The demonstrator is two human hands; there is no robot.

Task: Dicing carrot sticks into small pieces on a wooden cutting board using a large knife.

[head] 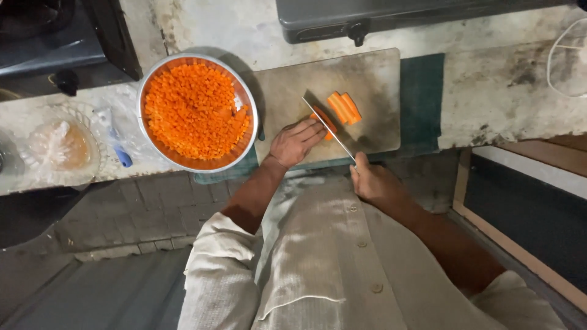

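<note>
You had no label, sign or screen in front of you on that counter. The nearest thing to a package was a crumpled clear plastic bag with a pale orange tint [59, 145], which lay inside a round clear ribbed dish [92, 131] at the left end of the counter, well apart from your left hand [296, 142]. Whether it really was a bag could not be told for certain. At the far right edge, a thin translucent white plastic piece [567, 61] was cut off by the frame, its kind also unclear.
</note>
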